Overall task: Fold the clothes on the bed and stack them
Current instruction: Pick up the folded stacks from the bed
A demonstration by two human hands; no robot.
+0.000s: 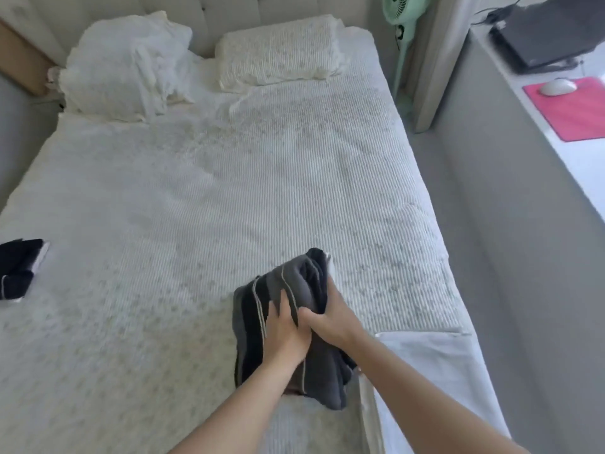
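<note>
A dark grey and black garment (248, 326) with pale seams lies bunched on the white bed (229, 198), near its front right edge. My left hand (284, 332) lies on top of it, fingers spread and pressing into the cloth. My right hand (330, 316) grips a bunched fold of the same garment just to the right. A folded black garment (18, 267) sits at the bed's far left edge, partly cut off by the frame.
Two white pillows (124, 67) (278, 50) lie at the headboard. A green fan (401, 37) stands right of the bed. A desk on the right carries a white mouse (558, 86) on a pink pad (576, 109).
</note>
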